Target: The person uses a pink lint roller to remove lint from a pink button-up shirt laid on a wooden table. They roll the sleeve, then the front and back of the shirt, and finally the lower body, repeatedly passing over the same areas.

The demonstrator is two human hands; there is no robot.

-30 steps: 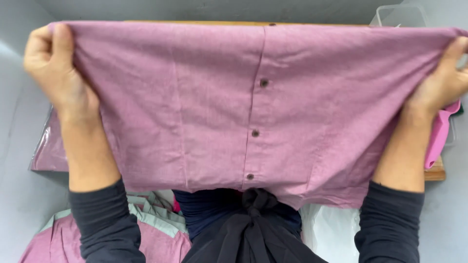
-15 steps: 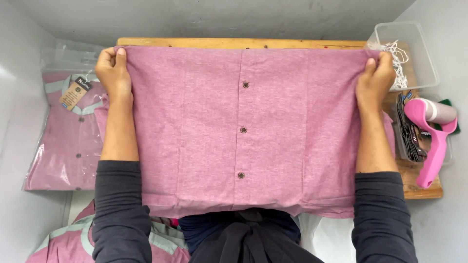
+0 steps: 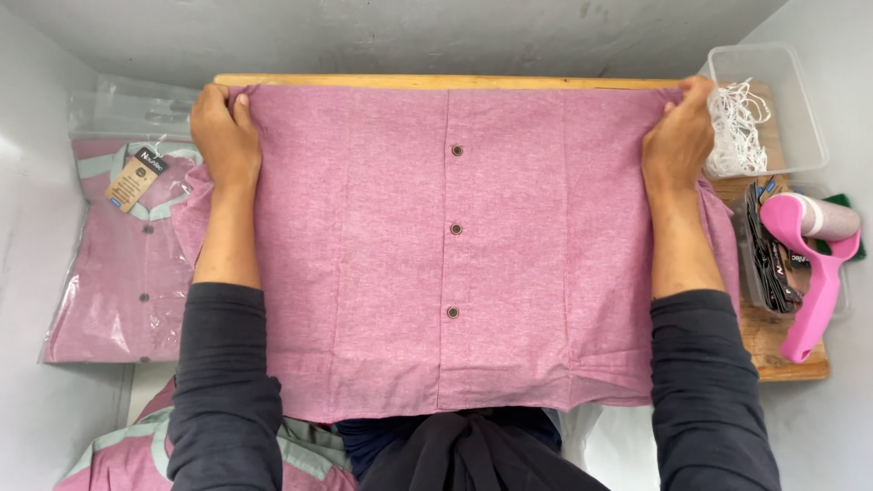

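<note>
Presently | pink shirt [image 3: 455, 245] flat on wooden board [image 3: 436, 81], button line toward the wearer | left hand [image 3: 223, 132] pinches far-left corner | right hand [image 3: 677, 136] pinches far-right corner | both equally near, cloth spread between them.

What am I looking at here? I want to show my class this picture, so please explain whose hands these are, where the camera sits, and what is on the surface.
The camera sits on a person's head and looks down at their own two bare hands. The left hand and right hand each grip a far corner of a pink buttoned shirt, spread flat on a wooden board. To the left lies a bagged pink shirt with a tag. To the right are a clear plastic tub holding white strings, a pink lint roller and a stack of dark tags.
</note>
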